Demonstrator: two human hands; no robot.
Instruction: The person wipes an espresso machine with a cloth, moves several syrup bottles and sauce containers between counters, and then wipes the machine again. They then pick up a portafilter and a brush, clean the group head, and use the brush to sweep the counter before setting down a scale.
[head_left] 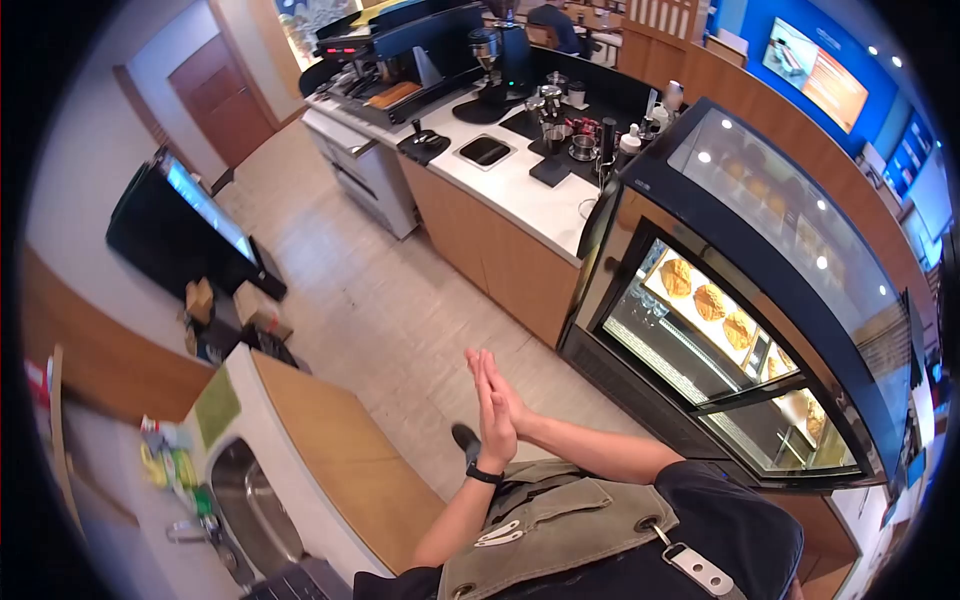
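Note:
My left hand (494, 422) and my right hand (513, 400) are pressed together palm to palm in front of my body. Their fingers are stretched out and point away from me. Nothing shows between the palms, though their inner faces are hidden. A black wristband (485, 473) sits on my left wrist. Below the hands, an olive apron (570, 515) covers my dark shirt. Beneath them lies the pale floor (375, 350), where one dark shoe (465, 438) shows.
On the right stands a glass display case (640, 200) with pastries (708, 302) on trays. Ahead, a white counter (530, 200) carries a coffee grinder (486, 50) and an espresso machine (375, 75). To the left are a sink (250, 490), cardboard boxes (262, 310) and a dark upright unit (165, 225).

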